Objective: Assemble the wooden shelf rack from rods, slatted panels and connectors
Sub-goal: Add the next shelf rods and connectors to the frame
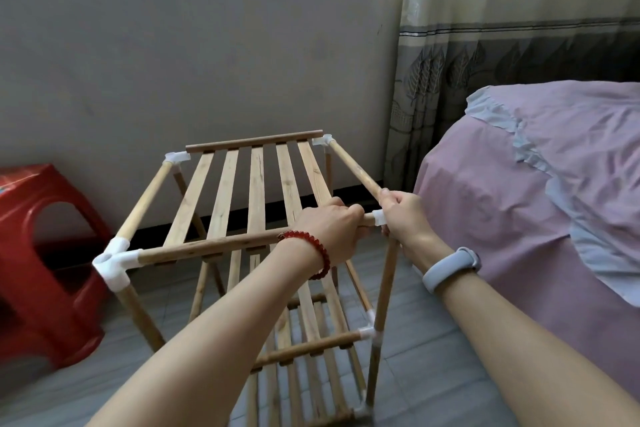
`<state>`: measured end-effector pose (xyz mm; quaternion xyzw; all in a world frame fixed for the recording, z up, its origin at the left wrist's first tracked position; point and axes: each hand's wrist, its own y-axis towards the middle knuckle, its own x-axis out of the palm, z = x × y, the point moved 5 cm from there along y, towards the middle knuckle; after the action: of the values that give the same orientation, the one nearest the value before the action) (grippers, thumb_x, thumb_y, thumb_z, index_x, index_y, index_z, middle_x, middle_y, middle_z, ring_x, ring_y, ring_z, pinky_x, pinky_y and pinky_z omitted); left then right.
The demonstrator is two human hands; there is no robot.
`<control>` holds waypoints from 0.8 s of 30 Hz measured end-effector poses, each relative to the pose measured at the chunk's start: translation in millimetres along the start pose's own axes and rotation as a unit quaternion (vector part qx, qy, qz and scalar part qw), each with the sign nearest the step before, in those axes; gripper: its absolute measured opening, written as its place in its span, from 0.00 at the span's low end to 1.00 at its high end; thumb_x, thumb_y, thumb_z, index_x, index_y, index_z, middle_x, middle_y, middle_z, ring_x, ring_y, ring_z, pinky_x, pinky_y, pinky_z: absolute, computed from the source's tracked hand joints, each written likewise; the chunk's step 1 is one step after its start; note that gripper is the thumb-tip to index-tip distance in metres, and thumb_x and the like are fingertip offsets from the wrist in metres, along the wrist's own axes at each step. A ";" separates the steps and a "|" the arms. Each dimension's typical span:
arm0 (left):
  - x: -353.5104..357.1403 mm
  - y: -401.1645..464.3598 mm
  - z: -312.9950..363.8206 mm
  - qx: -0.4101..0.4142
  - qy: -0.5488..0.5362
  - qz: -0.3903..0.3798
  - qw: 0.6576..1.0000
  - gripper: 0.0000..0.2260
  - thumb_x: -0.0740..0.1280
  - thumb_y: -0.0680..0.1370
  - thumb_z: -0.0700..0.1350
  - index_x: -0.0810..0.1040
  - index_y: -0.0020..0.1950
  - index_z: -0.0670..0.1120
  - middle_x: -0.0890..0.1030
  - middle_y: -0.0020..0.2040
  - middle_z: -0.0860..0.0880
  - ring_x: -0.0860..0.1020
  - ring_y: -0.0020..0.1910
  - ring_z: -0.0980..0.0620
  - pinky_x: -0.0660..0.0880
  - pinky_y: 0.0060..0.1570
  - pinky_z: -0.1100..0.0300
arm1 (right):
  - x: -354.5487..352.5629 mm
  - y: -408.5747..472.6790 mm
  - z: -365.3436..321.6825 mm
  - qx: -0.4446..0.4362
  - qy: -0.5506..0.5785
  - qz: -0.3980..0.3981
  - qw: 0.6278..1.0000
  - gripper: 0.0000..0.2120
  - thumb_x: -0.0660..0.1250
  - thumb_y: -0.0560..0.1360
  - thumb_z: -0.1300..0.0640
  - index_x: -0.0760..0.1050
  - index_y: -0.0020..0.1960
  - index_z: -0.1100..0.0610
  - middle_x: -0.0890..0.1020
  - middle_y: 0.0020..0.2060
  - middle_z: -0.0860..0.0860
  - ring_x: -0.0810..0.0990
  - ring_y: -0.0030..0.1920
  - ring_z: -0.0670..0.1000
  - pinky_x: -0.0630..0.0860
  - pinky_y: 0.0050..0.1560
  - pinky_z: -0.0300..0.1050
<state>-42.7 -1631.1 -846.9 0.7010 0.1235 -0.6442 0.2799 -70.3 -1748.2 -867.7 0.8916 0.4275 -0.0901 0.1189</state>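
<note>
The wooden shelf rack (256,191) stands on the floor in front of me, with white plastic connectors at its corners. Its top slatted panel (225,198) lies between the side rods. My left hand (329,222) grips the panel's front rod (207,248) near its right end. My right hand (403,215) grips the near end of the right side rod (353,168) at the front right connector (378,217), which shows between the two hands. The front left connector (114,262) holds the front rod's other end. The panel's far rod (254,141) lies loose above the two back connectors. Lower slatted shelves (311,340) show underneath.
A red plastic stool (38,253) stands to the left of the rack. A bed with a pink sheet (536,191) is close on the right. A grey wall (207,62) and a curtain (485,45) are behind. The floor (433,374) is grey tile.
</note>
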 end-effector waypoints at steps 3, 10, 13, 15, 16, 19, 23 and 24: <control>-0.2 0.2 -0.2 -0.019 0.013 -0.013 1.000 0.10 0.57 0.81 0.49 0.71 0.56 0.46 0.75 0.48 0.48 0.65 0.36 0.56 0.69 0.36 0.58 | 0.8 -0.9 0.2 -0.006 -0.014 0.011 1.000 0.16 0.52 0.82 0.55 0.73 0.43 0.61 0.69 0.29 0.51 0.68 0.30 0.48 0.67 0.33 0.45; -0.7 -2.1 -2.8 -0.046 -0.004 -0.033 0.998 0.10 0.57 0.81 0.50 0.72 0.56 0.46 0.72 0.47 0.48 0.64 0.31 0.58 0.75 0.40 0.56 | 6.1 -3.6 -0.4 -0.020 -0.032 0.012 0.999 0.17 0.51 0.82 0.56 0.72 0.42 0.61 0.70 0.28 0.51 0.69 0.32 0.50 0.68 0.37 0.47; -2.6 -3.1 -2.4 -0.056 -0.008 -0.050 0.997 0.10 0.57 0.81 0.50 0.71 0.55 0.47 0.70 0.46 0.49 0.68 0.33 0.55 0.75 0.41 0.55 | 10.3 -5.2 -1.3 -0.025 -0.036 0.011 0.999 0.17 0.50 0.82 0.56 0.71 0.38 0.58 0.72 0.30 0.51 0.70 0.31 0.49 0.68 0.36 0.44; -3.1 -2.2 -1.0 -0.059 -0.007 -0.061 0.996 0.09 0.57 0.81 0.50 0.71 0.54 0.47 0.69 0.46 0.49 0.68 0.33 0.55 0.73 0.39 0.56 | 11.0 -5.9 -1.6 -0.024 -0.045 0.005 0.999 0.17 0.49 0.82 0.55 0.71 0.40 0.59 0.75 0.33 0.54 0.70 0.33 0.49 0.68 0.37 0.45; -3.3 -1.8 -0.2 -0.062 -0.006 -0.064 0.996 0.08 0.57 0.81 0.49 0.71 0.53 0.47 0.70 0.46 0.48 0.67 0.32 0.56 0.71 0.37 0.57 | 11.1 -6.0 -1.4 -0.023 -0.050 0.003 0.998 0.17 0.49 0.82 0.55 0.72 0.44 0.61 0.77 0.36 0.56 0.71 0.34 0.50 0.69 0.39 0.46; -4.4 -0.6 2.9 -0.061 0.008 -0.063 0.996 0.05 0.58 0.81 0.46 0.70 0.51 0.46 0.74 0.48 0.46 0.66 0.36 0.55 0.67 0.36 0.58 | 11.8 -5.1 -1.4 -0.014 -0.059 -0.004 0.998 0.18 0.48 0.82 0.55 0.73 0.52 0.64 0.80 0.44 0.61 0.73 0.39 0.54 0.72 0.45 0.52; -4.6 -3.9 4.5 -0.030 0.011 -0.061 0.998 0.12 0.57 0.81 0.49 0.71 0.59 0.43 0.74 0.55 0.45 0.69 0.57 0.48 0.73 0.50 0.54 | 10.5 -7.4 -2.6 0.002 -0.060 -0.026 0.998 0.17 0.49 0.82 0.55 0.74 0.53 0.63 0.80 0.42 0.59 0.74 0.38 0.54 0.72 0.42 0.51; -7.3 -8.0 1.1 -0.023 0.005 -0.057 0.998 0.15 0.56 0.81 0.51 0.70 0.63 0.44 0.72 0.60 0.45 0.67 0.62 0.47 0.71 0.57 0.53 | 8.7 -8.6 -3.7 0.000 -0.076 -0.022 0.997 0.17 0.50 0.81 0.55 0.75 0.54 0.63 0.80 0.45 0.60 0.76 0.42 0.57 0.73 0.46 0.52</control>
<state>-48.9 -1623.8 -841.7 0.6894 0.1795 -0.6525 0.2583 -71.5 -1735.5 -867.6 0.8726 0.4369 -0.1598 0.1490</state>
